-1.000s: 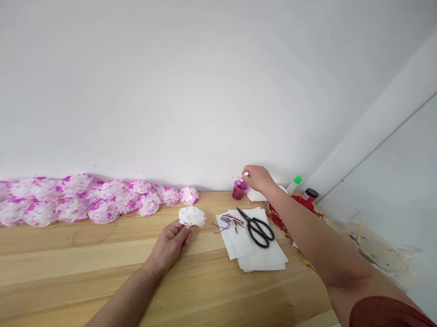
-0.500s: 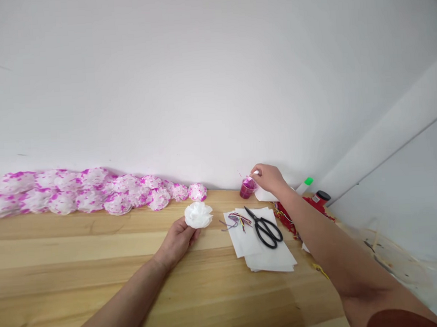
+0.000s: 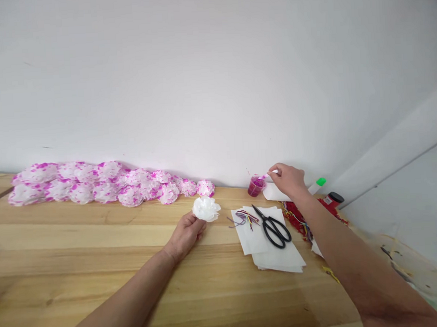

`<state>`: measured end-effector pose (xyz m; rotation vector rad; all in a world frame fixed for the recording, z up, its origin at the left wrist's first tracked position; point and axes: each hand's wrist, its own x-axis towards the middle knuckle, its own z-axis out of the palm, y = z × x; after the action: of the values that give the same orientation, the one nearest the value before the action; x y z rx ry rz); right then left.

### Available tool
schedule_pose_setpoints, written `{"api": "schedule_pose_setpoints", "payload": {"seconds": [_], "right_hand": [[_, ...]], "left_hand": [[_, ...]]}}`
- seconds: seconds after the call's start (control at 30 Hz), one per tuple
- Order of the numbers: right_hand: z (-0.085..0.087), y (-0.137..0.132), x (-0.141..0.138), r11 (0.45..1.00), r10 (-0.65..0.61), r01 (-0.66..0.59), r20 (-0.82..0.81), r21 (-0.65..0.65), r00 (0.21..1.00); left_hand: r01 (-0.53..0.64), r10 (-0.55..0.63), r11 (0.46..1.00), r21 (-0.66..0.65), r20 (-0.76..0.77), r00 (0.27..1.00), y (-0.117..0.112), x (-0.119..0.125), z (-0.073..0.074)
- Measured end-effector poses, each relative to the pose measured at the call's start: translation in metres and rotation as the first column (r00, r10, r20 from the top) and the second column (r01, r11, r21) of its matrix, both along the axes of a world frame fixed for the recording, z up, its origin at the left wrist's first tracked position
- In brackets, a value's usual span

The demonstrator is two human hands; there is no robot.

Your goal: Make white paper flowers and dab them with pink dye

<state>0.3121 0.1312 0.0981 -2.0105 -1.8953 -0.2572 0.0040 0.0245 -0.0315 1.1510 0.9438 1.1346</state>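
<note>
My left hand (image 3: 186, 234) is closed round the base of a white paper flower (image 3: 206, 208), held just above the wooden table (image 3: 80, 270). My right hand (image 3: 288, 180) reaches to the back wall and pinches a small white stick with a pink tip (image 3: 269, 174). The tip is over a little cup of pink dye (image 3: 256, 186). Black scissors (image 3: 273, 226) lie on a stack of white paper sheets (image 3: 279, 256) between my two arms. A few coloured threads (image 3: 244, 218) lie at the stack's left edge.
A row of several white flowers blotched with pink (image 3: 104, 183) runs along the wall at the left. Right of the paper are red scraps (image 3: 298, 218), a red bottle with a black cap (image 3: 330, 201) and a green-capped tube (image 3: 318, 184).
The view has swung left, so everything sits further right in frame. My left hand has turned the white flower more upright. My right hand has lifted the stick's tip slightly from the cup.
</note>
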Motion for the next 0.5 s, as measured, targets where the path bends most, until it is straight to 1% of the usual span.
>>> {"api": "schedule_pose_setpoints", "payload": {"seconds": [0.1,0.17,0.2,0.23,0.27,0.3,0.33,0.4,0.43,0.5], "right_hand": [[0.007,-0.014,-0.002,0.998,-0.006,0.01,-0.064,0.059,0.998],[0.011,-0.03,-0.011,0.995,0.027,-0.015,-0.128,0.095,0.991],[0.012,-0.041,-0.017,0.993,0.065,-0.045,-0.178,0.113,0.982],[0.013,-0.053,-0.026,0.983,0.149,-0.105,-0.311,0.153,0.939],[0.014,-0.066,-0.036,0.969,0.233,-0.172,-0.416,0.179,0.879],[0.014,-0.08,-0.047,0.949,0.312,-0.247,-0.482,0.194,0.819],[0.015,-0.093,-0.059,0.926,0.378,-0.315,-0.518,0.209,0.767],[0.014,-0.116,-0.08,0.874,0.485,-0.407,-0.534,0.265,0.692],[0.014,-0.126,-0.089,0.852,0.521,-0.444,-0.536,0.278,0.664],[0.011,-0.138,-0.102,0.827,0.555,-0.492,-0.524,0.271,0.645]], "left_hand": [[-0.011,0.011,1.0,0.001,-0.019,1.0,0.0,-0.001,-0.002],[-0.016,0.016,1.0,0.009,-0.044,0.999,0.0,-0.001,-0.002],[-0.017,0.017,1.0,0.015,-0.058,0.998,0.001,-0.001,-0.002],[-0.018,0.02,1.0,0.023,-0.072,0.997,0.001,-0.002,-0.002],[-0.02,0.023,0.999,0.031,-0.086,0.996,0.001,-0.002,-0.002],[-0.024,0.028,0.999,0.039,-0.098,0.995,0.001,-0.002,-0.002],[-0.028,0.033,0.999,0.045,-0.109,0.994,0.0,-0.003,-0.001],[-0.034,0.041,0.998,0.054,-0.126,0.991,0.0,-0.003,0.0],[-0.036,0.043,0.998,0.056,-0.133,0.99,-0.001,-0.003,0.0],[-0.036,0.044,0.998,0.058,-0.14,0.989,-0.002,-0.003,0.001]]}}
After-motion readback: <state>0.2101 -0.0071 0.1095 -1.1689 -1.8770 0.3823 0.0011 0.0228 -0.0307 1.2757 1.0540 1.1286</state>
